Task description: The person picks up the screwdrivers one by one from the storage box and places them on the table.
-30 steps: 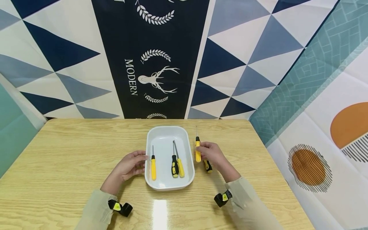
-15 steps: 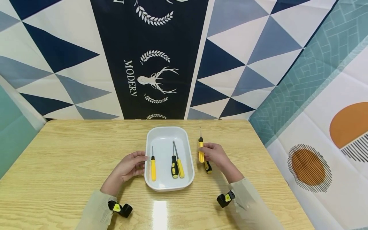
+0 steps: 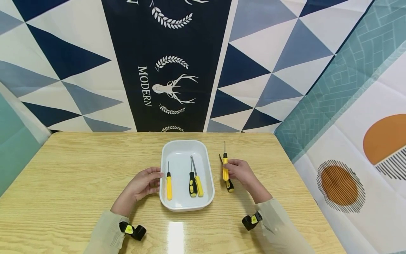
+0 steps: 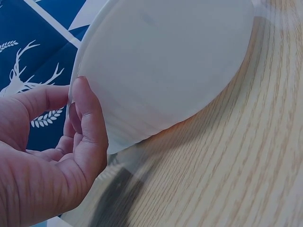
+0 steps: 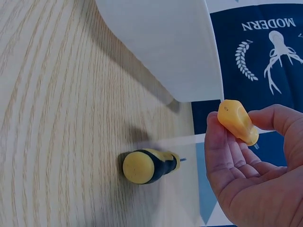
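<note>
My right hand pinches the yellow handle of a screwdriver between thumb and fingers, its thin shaft pointing to the far side. In the right wrist view the handle's butt end faces the camera, above the table. A black-and-yellow screwdriver lies on the table below that hand, partly covered by the held one. My left hand pinches the left rim of a white tray. Inside the tray lie a yellow screwdriver at left, and a black-and-yellow screwdriver beside another yellow-handled screwdriver at right.
The wooden table reaches back to a wall hanging with triangles and a deer print. Patterned cloth hangs along the right side. Each sleeve carries a small black wrist camera.
The right hand has moved slightly right with the yellow screwdriver, away from the tray. More of the shaft of the screwdriver on the table shows now. Left hand and tray stay put.
</note>
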